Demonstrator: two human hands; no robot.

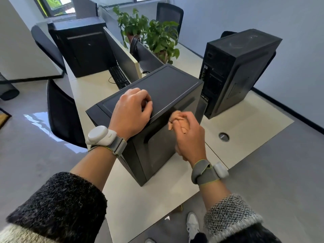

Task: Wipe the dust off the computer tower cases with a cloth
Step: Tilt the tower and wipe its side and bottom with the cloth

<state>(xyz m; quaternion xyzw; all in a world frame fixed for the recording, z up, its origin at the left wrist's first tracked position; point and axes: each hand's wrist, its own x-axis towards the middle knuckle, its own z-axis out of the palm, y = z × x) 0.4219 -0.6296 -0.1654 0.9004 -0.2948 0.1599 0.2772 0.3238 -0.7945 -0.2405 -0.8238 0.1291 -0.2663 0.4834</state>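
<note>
left hand point(133, 111) rests on near tower point(168, 85) top, fingers curled, holding nothing. right hand point(190, 137) clutches bunched peach cloth point(175, 118) against its side panel. second tower point(236, 67) right, third tower point(80, 48) far left; monitor point(122, 57), keyboard point(119, 77), plants point(157, 37) behind, all on desk point(245, 120).

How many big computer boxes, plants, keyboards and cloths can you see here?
Computer towers: 3, near tower, right tower, far-left tower
Plants: 2, back plant, front plant
Keyboard: 1
Cloth: 1, in the right hand
Total: 7
</note>
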